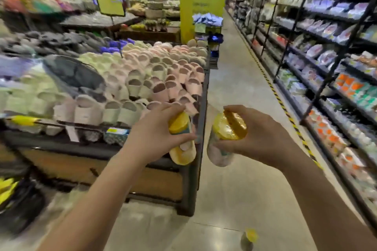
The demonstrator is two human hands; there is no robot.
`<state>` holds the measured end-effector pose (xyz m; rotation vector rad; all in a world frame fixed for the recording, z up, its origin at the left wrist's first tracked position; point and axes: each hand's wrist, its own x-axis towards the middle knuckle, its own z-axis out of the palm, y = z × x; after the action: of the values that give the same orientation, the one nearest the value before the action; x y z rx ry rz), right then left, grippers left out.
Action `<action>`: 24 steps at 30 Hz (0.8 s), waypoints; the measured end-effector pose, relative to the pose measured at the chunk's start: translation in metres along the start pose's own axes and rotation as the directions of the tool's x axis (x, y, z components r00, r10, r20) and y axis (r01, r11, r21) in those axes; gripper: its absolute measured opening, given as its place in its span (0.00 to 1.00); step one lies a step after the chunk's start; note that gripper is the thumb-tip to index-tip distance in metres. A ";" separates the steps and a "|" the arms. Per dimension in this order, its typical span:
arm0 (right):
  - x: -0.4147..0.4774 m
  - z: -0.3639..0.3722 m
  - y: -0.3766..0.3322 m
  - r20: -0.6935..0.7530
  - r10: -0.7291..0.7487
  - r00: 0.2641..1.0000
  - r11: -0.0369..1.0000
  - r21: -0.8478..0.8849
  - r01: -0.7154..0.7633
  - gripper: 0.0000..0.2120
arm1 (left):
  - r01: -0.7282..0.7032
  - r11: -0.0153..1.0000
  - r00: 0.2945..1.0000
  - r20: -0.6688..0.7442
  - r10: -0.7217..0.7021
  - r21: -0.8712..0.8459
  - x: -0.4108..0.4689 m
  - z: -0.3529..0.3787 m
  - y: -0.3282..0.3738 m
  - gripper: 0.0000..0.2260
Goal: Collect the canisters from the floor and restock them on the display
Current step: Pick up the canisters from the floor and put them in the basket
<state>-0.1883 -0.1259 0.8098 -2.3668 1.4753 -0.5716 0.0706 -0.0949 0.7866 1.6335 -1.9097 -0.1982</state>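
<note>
head view shows a clear round plastic canister with a yellow lid (219, 154) gripped in the right hand (261, 140). the fingers are curled over the lid, the thumb is set against the body, and the lid is tipped toward the camera. just beside it, but not touching, a bundle of yellow-capped canisters (181, 155) is clasped in the left hand (151, 134), with the fingers wrapped round the middle. blur hides whether this is two canisters end to end or a single one. both loads are held in the air near the corner of a dark-framed wooden display table (189, 179) packed with rows of pastel foam slippers (155, 79). one more small yellow-capped canister (248, 239) is seen low on the pale concrete floor (234, 189), between the two forearms. whether it stands or lies cannot be told.

collection is judged unfinished, since that last canister is not yet picked up and both hands are occupied. a drop is the likeliest fault: the left hand's bundle is held by one wrap of the fingers and could slide apart if a grab for the floor canister is tried. the floor canister could also be kicked or trodden on, being close to the feet. tall black wire shelves of packaged goods (326, 67) are lined along the right, and the proper display for the canisters cannot be identified, so misplacing is possible.
</note>
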 end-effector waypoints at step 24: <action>0.144 0.357 -0.532 0.347 -0.655 0.671 0.754 0.344 0.559 0.43 | 0.741 0.671 0.594 -0.468 -0.654 0.003 -0.343 -0.312 -0.392 0.33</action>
<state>0.4569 -0.0126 0.7588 -2.5543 0.3660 -0.2544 0.5859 0.2210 0.7270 2.2863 -0.8798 0.0532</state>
